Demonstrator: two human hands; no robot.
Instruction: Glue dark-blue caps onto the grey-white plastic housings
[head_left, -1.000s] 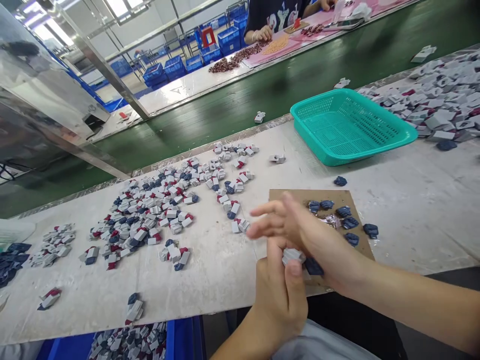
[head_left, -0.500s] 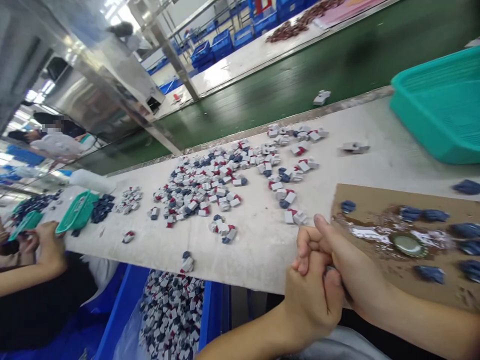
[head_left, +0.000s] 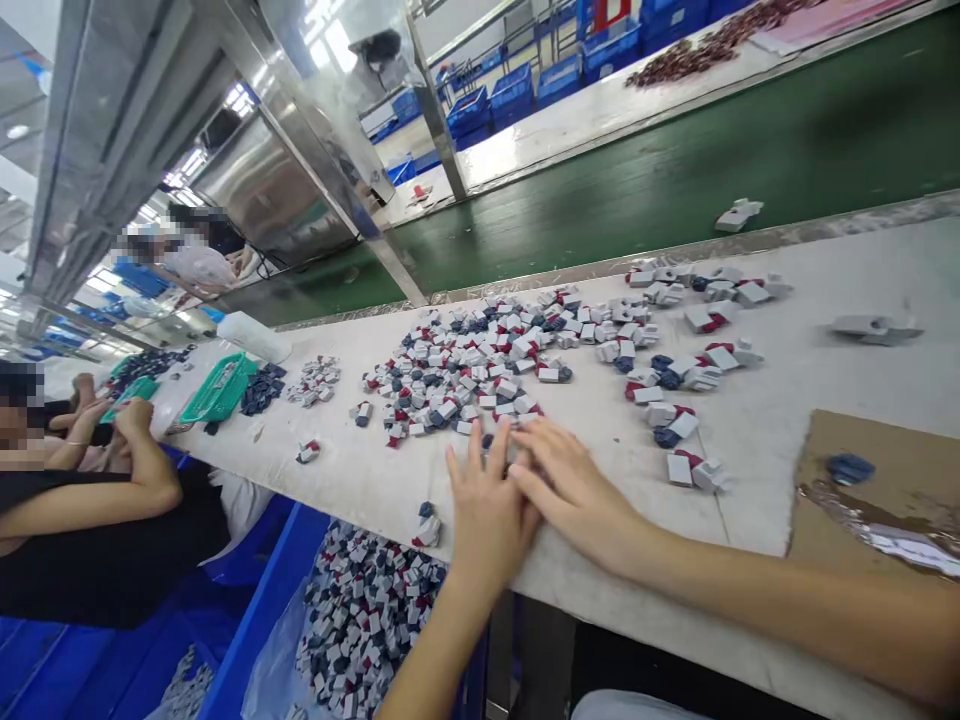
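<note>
A wide pile of small grey, white, red and dark blue plastic parts (head_left: 480,365) covers the pale table (head_left: 787,400). My left hand (head_left: 487,515) lies flat at the pile's near edge, fingers stretched and apart. My right hand (head_left: 574,490) lies beside it, fingers stretched toward the same spot and partly over the left hand's fingers. A few parts sit just at the fingertips; whether anything lies under the palms is hidden. More loose parts (head_left: 682,425) lie to the right of my hands.
A cardboard sheet (head_left: 900,460) with a dark blue part (head_left: 851,467) lies at the right. A blue bin (head_left: 262,610) below the table edge holds many parts. A co-worker's arm (head_left: 112,490) rests at the left near a green basket (head_left: 217,388). A green conveyor belt (head_left: 675,180) runs behind.
The view swung left. My hands, clasped together near the cardboard half a second ago, have moved left and forward to the pile and now lie spread flat.
</note>
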